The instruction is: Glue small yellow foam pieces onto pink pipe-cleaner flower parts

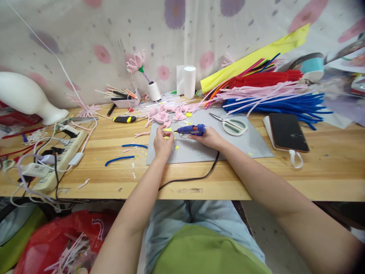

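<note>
A blue hot glue gun (190, 130) is held in my right hand (209, 137), its nozzle pointing left. Close to that nozzle, my left hand (163, 142) is closed in a pinch; whatever its fingertips hold is too small to make out. Both hands are over a grey cutting mat (199, 150) dotted with small yellow scraps (176, 147). Just behind my left hand lie pink pipe-cleaner petals (161, 116). White-handled scissors (234, 126) rest on the mat to the right. The gun's black cord (196, 178) runs along the table's front.
Bundles of blue (273, 104), pink and red pipe cleaners lie at the back right, near a phone (288, 131). A pink flower (137, 62) stands in a white spool. A power strip (61, 161) with tangled cables is on the left, beyond a utility knife (124, 119).
</note>
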### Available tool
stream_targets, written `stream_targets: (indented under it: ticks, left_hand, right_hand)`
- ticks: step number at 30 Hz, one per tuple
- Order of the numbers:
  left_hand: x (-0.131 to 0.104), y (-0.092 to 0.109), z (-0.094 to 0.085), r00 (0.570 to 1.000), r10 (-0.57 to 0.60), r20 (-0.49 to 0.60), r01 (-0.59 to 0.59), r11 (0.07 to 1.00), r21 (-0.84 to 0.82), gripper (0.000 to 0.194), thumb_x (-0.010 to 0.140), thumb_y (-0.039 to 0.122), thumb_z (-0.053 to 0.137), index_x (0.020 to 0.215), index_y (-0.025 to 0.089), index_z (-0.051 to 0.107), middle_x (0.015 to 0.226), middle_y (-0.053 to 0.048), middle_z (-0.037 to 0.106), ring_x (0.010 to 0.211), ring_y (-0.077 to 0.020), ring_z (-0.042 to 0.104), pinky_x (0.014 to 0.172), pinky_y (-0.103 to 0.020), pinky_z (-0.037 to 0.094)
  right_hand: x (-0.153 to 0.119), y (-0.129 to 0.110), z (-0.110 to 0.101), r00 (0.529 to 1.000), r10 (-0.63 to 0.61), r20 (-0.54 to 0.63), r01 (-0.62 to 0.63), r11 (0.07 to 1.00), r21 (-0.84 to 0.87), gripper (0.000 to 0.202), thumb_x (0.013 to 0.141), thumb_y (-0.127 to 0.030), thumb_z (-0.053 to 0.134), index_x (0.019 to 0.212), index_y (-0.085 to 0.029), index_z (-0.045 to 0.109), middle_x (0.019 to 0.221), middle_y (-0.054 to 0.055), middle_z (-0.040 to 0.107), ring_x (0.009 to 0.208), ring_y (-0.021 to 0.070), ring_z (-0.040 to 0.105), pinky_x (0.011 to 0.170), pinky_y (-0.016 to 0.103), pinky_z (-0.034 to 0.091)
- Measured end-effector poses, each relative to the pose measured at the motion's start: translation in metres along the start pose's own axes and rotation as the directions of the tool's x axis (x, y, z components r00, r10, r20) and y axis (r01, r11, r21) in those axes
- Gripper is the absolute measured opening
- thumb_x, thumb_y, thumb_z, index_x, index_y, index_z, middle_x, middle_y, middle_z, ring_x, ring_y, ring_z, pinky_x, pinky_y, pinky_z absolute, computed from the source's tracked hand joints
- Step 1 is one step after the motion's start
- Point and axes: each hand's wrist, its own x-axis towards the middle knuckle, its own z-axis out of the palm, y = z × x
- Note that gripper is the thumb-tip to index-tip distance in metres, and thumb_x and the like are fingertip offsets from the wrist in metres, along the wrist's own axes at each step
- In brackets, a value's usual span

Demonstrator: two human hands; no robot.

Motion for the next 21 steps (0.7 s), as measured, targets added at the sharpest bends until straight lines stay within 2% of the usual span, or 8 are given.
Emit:
stream_targets:
  ticks: [8,11,13,15,18,21]
  left_hand:
    - [-0.001,0.002,-0.001,0.999,0.046,0.015,-0.045,0.998,-0.051,0.036,0.071,0.014,0.060,0.104,0.022,0.048,0.077,0.002,0.067,0.077,-0.0129,0.064,0.081,-0.029,0.046]
    - [0.000,-0.001,0.001,0.995,0.083,0.052,-0.072,0.980,-0.183,0.038,0.071,0.015,0.061,0.106,0.021,0.047,0.078,0.001,0.066,0.076,-0.0116,0.064,0.081,-0.028,0.047]
    - [0.002,-0.004,0.003,0.994,0.068,0.081,-0.042,0.955,-0.292,0.040,0.071,0.018,0.062,0.107,0.021,0.046,0.078,0.001,0.066,0.076,-0.0109,0.064,0.080,-0.028,0.048]
    - [0.005,-0.007,0.004,0.996,0.023,0.086,0.011,0.928,-0.372,0.041,0.070,0.018,0.063,0.107,0.020,0.046,0.077,0.001,0.065,0.075,-0.0106,0.064,0.079,-0.027,0.049]
    - [0.010,-0.012,0.005,0.997,-0.046,0.069,0.072,0.889,-0.452,0.041,0.068,0.017,0.064,0.105,0.020,0.046,0.075,0.001,0.064,0.074,-0.0104,0.064,0.079,-0.027,0.049]
    - [0.014,-0.014,0.004,0.993,-0.104,0.049,0.114,0.849,-0.516,0.041,0.067,0.014,0.063,0.103,0.019,0.045,0.073,0.001,0.064,0.073,-0.0097,0.063,0.079,-0.026,0.049]
  right_hand:
    - [0.000,0.002,-0.001,0.999,0.020,-0.025,-0.020,1.000,-0.019,0.043,0.071,-0.051,0.062,0.093,-0.016,0.072,0.078,0.003,0.069,0.070,0.0174,0.060,0.065,0.026,0.044]
    - [0.001,0.005,-0.002,0.996,0.065,-0.056,-0.068,0.997,-0.045,0.042,0.071,-0.052,0.062,0.090,-0.016,0.071,0.074,0.003,0.068,0.069,0.0182,0.060,0.065,0.027,0.044]
    - [0.002,0.010,-0.006,0.984,0.131,-0.124,-0.140,0.988,-0.064,0.042,0.069,-0.053,0.063,0.087,-0.016,0.071,0.072,0.004,0.068,0.070,0.0199,0.061,0.065,0.029,0.045]
    - [0.003,0.015,-0.012,0.946,0.219,-0.241,-0.241,0.968,-0.065,0.042,0.068,-0.054,0.064,0.085,-0.016,0.071,0.074,0.006,0.068,0.072,0.0225,0.062,0.067,0.033,0.047]
    - [0.006,0.024,-0.024,0.852,0.331,-0.406,-0.366,0.931,-0.008,0.043,0.068,-0.055,0.063,0.081,-0.015,0.069,0.076,0.010,0.068,0.077,0.0261,0.063,0.070,0.037,0.048]
    - [0.009,0.032,-0.033,0.802,0.408,-0.436,-0.442,0.897,0.026,0.042,0.068,-0.054,0.062,0.079,-0.014,0.067,0.074,0.012,0.067,0.080,0.0280,0.063,0.072,0.040,0.048]
